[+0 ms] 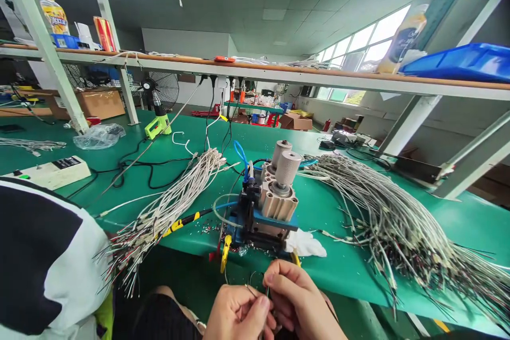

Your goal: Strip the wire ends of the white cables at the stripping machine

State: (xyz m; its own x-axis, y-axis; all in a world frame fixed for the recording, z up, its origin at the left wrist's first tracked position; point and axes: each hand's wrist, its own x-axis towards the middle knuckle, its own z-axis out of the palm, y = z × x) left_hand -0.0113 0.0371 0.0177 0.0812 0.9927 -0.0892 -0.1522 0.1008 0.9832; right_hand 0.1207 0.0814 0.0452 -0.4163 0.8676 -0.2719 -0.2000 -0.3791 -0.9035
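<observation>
My left hand [243,311] and my right hand [297,295] are close together at the table's front edge, fingers pinched on a thin wire [267,291]. Most of the wire is hidden by the fingers. Just beyond them stands a small pneumatic press [274,196] with two knurled metal knobs and blue air hoses. A white cloth [306,244] lies at its right foot, and yellow-handled pliers [226,253] hang by its left foot. On the left rests a bundle of white cables [179,191] with stripped coloured ends over the edge.
A larger heap of cables [398,212] covers the table's right side. A green hot-air gun [158,125], a clear plastic bag [99,136] and a white power box [51,172] are at left. Overhead runs a shelf [191,66] with a blue tray [462,66]. A person's sleeve [79,260] is at lower left.
</observation>
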